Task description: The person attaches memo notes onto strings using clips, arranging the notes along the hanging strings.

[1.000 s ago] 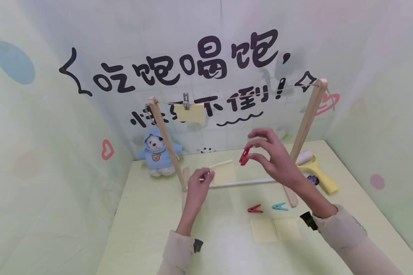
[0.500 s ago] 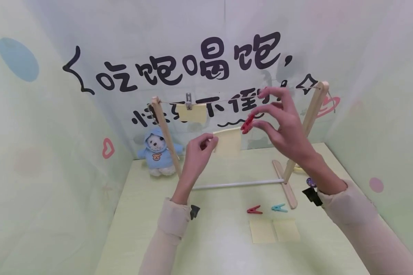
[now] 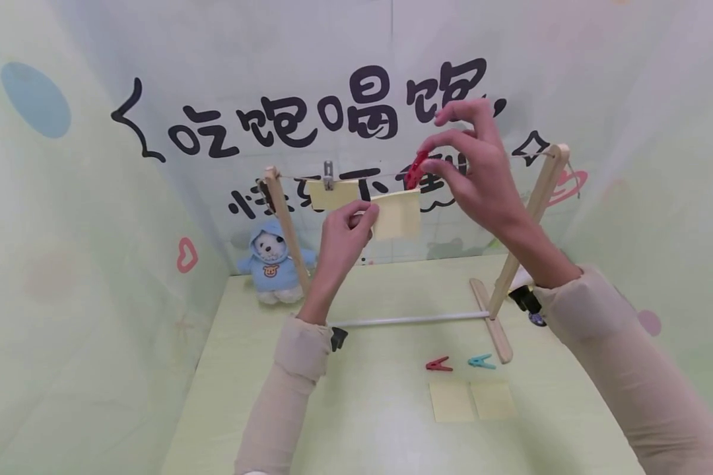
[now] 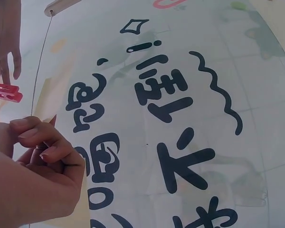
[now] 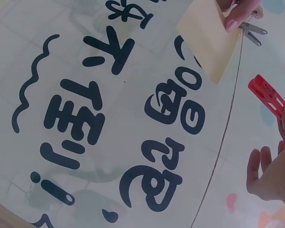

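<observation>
My left hand (image 3: 349,234) pinches a yellow paper sheet (image 3: 397,216) by its upper left corner, just below the string (image 5: 231,102) of a wooden frame. Between thumb and index finger, my right hand (image 3: 481,168) holds a red clothespin (image 3: 414,170) near the sheet's upper right corner. In the right wrist view that clothespin (image 5: 268,95) is apart from both string and sheet. Farther left, a metal clip (image 3: 329,176) holds another yellow sheet (image 3: 327,196) on the string. The left wrist view shows the left hand (image 4: 42,166) with the paper partly hidden behind it.
Wooden posts (image 3: 525,231) joined by a white rod (image 3: 416,320) carry the string. On the table lie a red clothespin (image 3: 439,364), a blue clothespin (image 3: 481,361) and two yellow sheets (image 3: 451,401). A plush bear (image 3: 273,264) in a blue hoodie sits behind the left post.
My left hand has lifted the yellow sheet from low over the table up to the string. The right hand has risen with the red clothespin and come close to the sheet's top edge.
</observation>
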### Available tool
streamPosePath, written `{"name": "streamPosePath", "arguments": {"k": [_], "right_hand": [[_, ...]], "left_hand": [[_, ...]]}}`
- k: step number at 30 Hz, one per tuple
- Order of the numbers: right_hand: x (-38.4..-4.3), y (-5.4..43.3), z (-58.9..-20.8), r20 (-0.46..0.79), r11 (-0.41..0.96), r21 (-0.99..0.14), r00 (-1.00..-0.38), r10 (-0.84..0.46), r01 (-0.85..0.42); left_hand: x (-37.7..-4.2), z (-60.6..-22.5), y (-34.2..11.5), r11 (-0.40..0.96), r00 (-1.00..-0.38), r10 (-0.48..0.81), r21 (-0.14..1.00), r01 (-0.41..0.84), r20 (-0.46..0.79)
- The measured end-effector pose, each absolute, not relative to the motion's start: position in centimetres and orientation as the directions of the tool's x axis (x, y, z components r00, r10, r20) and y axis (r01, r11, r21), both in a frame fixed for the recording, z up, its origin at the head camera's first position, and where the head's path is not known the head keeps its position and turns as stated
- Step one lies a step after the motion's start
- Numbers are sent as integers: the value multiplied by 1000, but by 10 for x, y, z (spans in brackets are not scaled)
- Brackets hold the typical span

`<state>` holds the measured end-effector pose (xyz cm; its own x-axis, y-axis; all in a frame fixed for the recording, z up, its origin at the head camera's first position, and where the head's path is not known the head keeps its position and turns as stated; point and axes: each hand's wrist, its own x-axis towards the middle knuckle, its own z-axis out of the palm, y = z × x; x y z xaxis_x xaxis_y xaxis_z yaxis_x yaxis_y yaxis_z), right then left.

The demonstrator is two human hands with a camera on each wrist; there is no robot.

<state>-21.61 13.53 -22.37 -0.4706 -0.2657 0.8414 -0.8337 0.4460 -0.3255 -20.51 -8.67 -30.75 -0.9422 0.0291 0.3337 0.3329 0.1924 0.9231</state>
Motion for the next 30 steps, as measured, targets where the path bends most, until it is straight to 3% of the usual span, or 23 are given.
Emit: {"name": "streamPosePath", "arguments": {"k": [15, 30], "right_hand": [[-240, 123, -220, 806, 441, -374, -521, -279, -816], [-249, 111, -222, 788, 419, -372, -520, -330, -829]], "left_hand": [[-214, -302, -81, 144, -931, 11, 921, 363, 365], [-217, -296, -82, 158, -935, -5, 924, 349, 354]]}}
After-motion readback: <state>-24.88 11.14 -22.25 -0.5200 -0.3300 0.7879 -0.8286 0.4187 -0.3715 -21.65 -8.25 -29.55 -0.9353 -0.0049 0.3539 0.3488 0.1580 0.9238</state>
